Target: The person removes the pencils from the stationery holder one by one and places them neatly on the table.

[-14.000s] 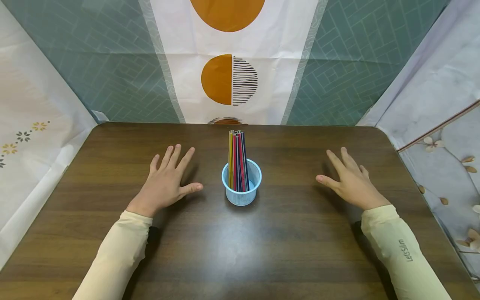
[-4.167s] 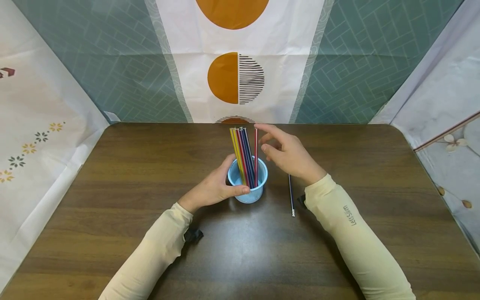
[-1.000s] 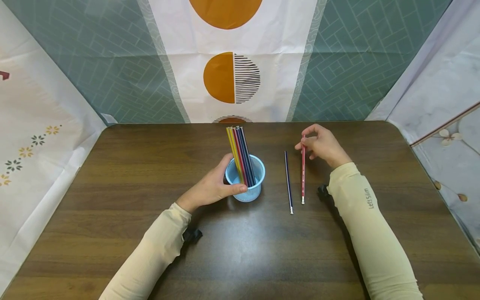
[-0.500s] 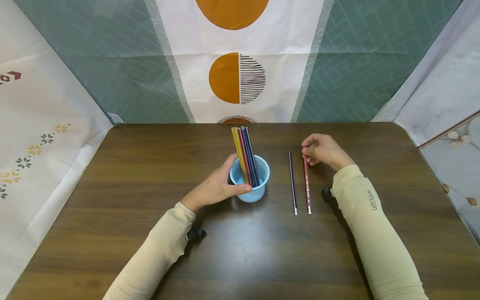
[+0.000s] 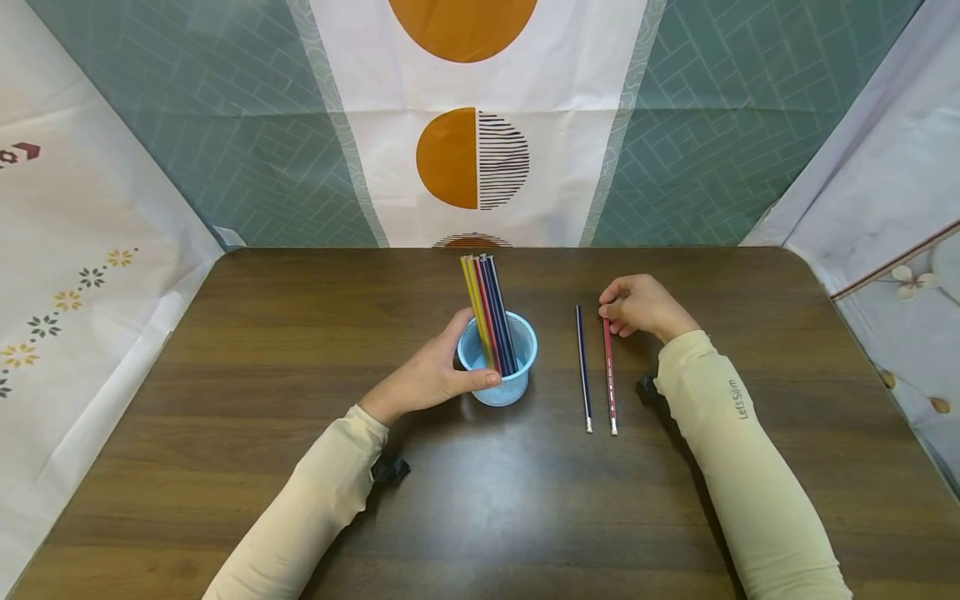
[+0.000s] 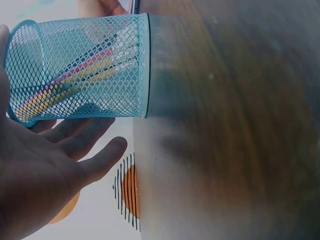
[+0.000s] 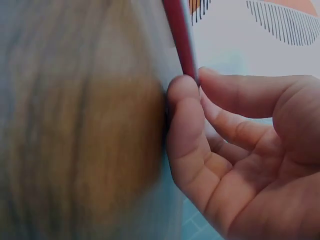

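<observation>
My left hand point(image 5: 423, 377) holds a light-blue mesh pencil cup point(image 5: 504, 390) near its rim, thumb in front and fingers behind. The cup stands upright on the table, and yellow, red and dark pencils point(image 5: 491, 312) lean inside it. To the right of the cup, my right hand point(image 5: 643, 307) pinches the far end of a red pencil point(image 5: 609, 379) between thumb and index finger. That pencil's silver eraser end points toward me. A dark blue pencil point(image 5: 582, 367) lies alongside, just left of the red one. In the right wrist view the fingertips point(image 7: 184, 89) grip the red pencil close over the tabletop.
The brown wooden table point(image 5: 450, 517) reaches back to a patterned cloth point(image 5: 555, 175) with orange circles. White cloths hang at the left and right sides. Black wrist straps show under both sleeves.
My right hand has brought the red pencil toward me and lower, so its eraser end is now level with the dark blue pencil's. The left hand stays on the cup.
</observation>
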`<state>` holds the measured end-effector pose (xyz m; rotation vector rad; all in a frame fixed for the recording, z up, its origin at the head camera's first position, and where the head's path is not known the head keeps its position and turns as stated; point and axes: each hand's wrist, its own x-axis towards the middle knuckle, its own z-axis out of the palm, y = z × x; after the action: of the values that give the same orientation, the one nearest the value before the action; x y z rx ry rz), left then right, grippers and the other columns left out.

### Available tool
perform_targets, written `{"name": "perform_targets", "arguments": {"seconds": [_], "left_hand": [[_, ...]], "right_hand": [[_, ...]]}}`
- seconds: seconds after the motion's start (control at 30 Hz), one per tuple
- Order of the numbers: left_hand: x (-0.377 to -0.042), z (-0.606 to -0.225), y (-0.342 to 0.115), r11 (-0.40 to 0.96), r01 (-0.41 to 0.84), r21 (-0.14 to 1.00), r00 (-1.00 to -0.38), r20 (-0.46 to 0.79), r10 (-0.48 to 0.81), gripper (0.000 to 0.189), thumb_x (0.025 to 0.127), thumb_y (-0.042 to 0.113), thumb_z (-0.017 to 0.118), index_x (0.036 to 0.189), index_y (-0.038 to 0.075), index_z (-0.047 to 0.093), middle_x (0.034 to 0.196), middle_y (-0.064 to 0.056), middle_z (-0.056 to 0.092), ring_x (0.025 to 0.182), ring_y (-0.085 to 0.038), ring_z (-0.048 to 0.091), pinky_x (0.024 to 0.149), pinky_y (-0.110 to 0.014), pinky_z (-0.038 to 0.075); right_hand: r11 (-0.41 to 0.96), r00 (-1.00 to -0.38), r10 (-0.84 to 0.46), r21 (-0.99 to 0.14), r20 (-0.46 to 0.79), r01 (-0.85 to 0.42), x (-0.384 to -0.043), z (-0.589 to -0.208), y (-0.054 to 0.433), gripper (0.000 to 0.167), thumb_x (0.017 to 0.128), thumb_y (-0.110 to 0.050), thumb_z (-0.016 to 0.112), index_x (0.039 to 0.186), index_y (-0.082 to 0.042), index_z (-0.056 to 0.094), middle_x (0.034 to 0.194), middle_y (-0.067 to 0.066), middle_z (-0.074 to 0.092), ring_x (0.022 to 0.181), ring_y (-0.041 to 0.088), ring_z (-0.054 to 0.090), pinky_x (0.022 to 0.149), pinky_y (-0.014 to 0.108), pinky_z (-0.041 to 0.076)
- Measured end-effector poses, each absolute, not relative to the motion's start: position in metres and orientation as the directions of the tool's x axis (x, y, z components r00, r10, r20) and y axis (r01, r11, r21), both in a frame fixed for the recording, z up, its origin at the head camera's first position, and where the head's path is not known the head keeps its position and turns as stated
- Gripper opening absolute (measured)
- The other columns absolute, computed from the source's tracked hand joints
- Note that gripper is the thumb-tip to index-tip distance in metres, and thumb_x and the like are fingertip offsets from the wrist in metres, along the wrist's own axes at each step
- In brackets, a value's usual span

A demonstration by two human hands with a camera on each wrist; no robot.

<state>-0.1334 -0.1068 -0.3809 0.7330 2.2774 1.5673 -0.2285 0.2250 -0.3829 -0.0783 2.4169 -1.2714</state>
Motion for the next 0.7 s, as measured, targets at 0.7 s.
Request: {"name": "perform_targets", "arguments": {"seconds": [0.7], "left_hand": [[-0.134,-0.3813,-0.107,0.309,0.256,0.916,-0.835,0.048,0.549,0.086,0.08,0.047,0.076,0.146,0.025,0.025,0.125,-0.002,0.053,0.104,-0.025,0.057,0.09,-0.043,0.048]], "right_hand": [[0.694,-0.927,-0.22,-0.716,-0.305,0.071,-0.2313,-0.3841,0.2194,0.014,0.091,-0.004,0.065,0.101,0.004,0.059,0.079,0.012,0.063,0.062,0.021,0.058,0.058,0.031,0.053]]}}
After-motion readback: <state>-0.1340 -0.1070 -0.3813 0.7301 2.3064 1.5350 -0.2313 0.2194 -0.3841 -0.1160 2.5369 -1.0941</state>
